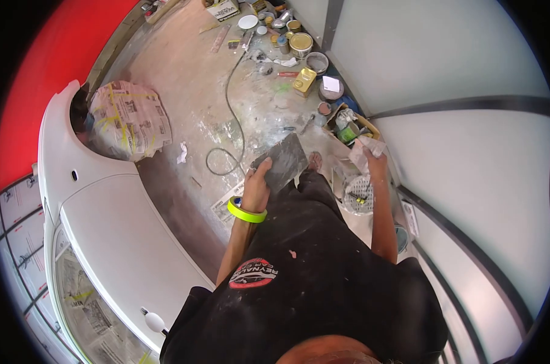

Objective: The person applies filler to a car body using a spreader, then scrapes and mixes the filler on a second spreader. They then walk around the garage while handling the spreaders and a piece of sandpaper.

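My left hand [256, 189] is closed on the near edge of a flat grey board [284, 162] with a smeared surface, its thumb lying on top. A roll of bright yellow-green tape [246, 212] hangs round the left wrist like a bracelet. Out to the right, my right hand [377, 165] grips a pale, creased sheet [372, 146], whose material I cannot tell. Below that hand stands a white perforated stool [358, 193] with small yellow and dark items on it. Just beyond the sheet is an open cardboard box [367, 126] holding a green-labelled can [348, 132].
A white car body [105, 209] runs along the left, its wheel [129, 118] wrapped in newspaper and tape. A hose [241, 121] loops over the stained floor. Several cans, with a gold tin [304, 82] among them, line the right wall of pale panels [463, 158].
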Motion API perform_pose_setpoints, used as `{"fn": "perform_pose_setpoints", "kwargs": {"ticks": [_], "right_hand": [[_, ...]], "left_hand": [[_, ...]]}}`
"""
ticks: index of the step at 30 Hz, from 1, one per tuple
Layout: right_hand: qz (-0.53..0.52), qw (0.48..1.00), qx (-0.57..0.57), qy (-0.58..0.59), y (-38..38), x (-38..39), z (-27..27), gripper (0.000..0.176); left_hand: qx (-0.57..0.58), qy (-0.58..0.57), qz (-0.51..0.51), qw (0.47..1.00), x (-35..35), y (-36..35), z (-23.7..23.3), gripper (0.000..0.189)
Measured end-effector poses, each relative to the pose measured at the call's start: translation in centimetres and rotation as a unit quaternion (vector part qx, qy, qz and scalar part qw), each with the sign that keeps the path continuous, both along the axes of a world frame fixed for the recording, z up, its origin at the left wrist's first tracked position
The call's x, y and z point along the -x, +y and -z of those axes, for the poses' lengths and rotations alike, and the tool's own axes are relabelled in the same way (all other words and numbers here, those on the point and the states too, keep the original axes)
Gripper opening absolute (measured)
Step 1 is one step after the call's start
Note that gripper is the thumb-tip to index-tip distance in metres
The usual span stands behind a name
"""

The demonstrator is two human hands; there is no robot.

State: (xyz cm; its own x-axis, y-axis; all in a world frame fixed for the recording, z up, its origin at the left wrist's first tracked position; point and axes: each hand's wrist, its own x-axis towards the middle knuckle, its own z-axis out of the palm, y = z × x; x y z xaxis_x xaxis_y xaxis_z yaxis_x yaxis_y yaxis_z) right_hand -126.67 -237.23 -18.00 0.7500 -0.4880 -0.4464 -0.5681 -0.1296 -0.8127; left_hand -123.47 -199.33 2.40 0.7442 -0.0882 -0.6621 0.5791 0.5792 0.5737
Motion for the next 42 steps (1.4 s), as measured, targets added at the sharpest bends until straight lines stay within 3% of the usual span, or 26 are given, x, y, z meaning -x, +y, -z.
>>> {"fn": "perform_pose_setpoints", "kwargs": {"ticks": [3,6,9,12,13,15,16,17,19,21,24,25,27,28,30,33,36,38,42], "right_hand": [[0.092,0.936,-0.328,-0.094,5.3,-3.5,-6.9,0.038],[0.027,0.892,-0.447,-0.059,9.4,-6.5,-10.5,0.041],[-0.018,0.913,-0.403,-0.054,15.3,-9.5,-14.6,0.039],[-0.019,0.907,-0.390,-0.161,19.7,-12.8,-17.6,0.037],[-0.020,0.912,-0.385,-0.136,21.2,-13.9,-19.0,0.036],[-0.031,0.924,-0.371,-0.083,24.2,-16.1,-22.0,0.034],[-0.085,0.926,-0.356,-0.087,25.7,-16.9,-22.8,0.033],[-0.139,0.925,-0.342,-0.090,27.4,-17.6,-23.6,0.032],[-0.234,0.914,-0.319,-0.086,30.3,-19.1,-24.2,0.031],[-0.317,0.898,-0.297,-0.072,33.0,-20.8,-24.0,0.029],[-0.339,0.893,-0.288,-0.064,36.9,-25.3,-22.5,0.027],[-0.307,0.902,-0.292,-0.079,38.2,-27.0,-21.8,0.030],[-0.228,0.919,-0.302,-0.112,41.1,-30.2,-19.9,0.036],[-0.215,0.935,-0.247,-0.137,41.8,-31.7,-18.5,0.035],[-0.190,0.956,-0.132,-0.182,41.7,-34.8,-16.3,0.033],[-0.137,0.978,-0.123,-0.096,43.6,-38.4,-18.1,0.035],[-0.074,0.941,-0.329,-0.042,43.1,-42.8,-13.2,0.051],[-0.071,0.933,-0.350,-0.038,44.0,-45.0,-12.1,0.049],[-0.079,0.923,-0.375,-0.024,46.2,-53.3,-10.0,0.047]], "left_hand": [[-0.018,-0.038,0.007,0.999,-2.0,-0.7,-0.9,0.037],[-0.054,-0.064,0.117,0.990,-4.0,-0.6,-0.3,0.042],[0.150,-0.131,0.144,0.969,-6.8,0.1,-0.8,0.049],[0.292,-0.169,0.135,0.932,-10.6,3.8,-0.7,0.058],[0.254,-0.161,0.131,0.944,-11.3,4.6,-0.8,0.072],[0.198,-0.171,0.161,0.952,-12.0,6.7,-1.0,0.075],[0.169,-0.175,0.170,0.955,-12.5,7.8,-0.8,0.077],[0.116,-0.209,0.245,0.940,-13.3,9.0,0.2,0.074],[0.083,-0.172,0.295,0.936,-14.4,11.8,0.9,0.072],[0.100,-0.169,0.272,0.942,-15.2,14.9,1.5,0.065],[0.116,-0.156,0.190,0.962,-16.0,19.2,2.1,0.060],[0.145,-0.110,0.193,0.964,-17.4,21.5,-0.4,0.061],[0.104,-0.170,0.091,0.976,-19.1,24.6,-2.7,0.054],[0.083,-0.199,0.046,0.975,-19.9,26.1,-3.1,0.051],[-0.027,-0.189,0.002,0.982,-20.8,30.1,-2.7,0.042],[-0.106,-0.148,-0.100,0.978,-22.4,35.4,-0.2,0.027],[-0.127,-0.130,-0.198,0.963,-26.7,37.8,0.1,0.016],[-0.143,-0.147,-0.249,0.946,-30.1,38.2,1.3,0.014],[-0.111,-0.069,-0.197,0.972,-39.7,38.3,3.0,0.019]]}}
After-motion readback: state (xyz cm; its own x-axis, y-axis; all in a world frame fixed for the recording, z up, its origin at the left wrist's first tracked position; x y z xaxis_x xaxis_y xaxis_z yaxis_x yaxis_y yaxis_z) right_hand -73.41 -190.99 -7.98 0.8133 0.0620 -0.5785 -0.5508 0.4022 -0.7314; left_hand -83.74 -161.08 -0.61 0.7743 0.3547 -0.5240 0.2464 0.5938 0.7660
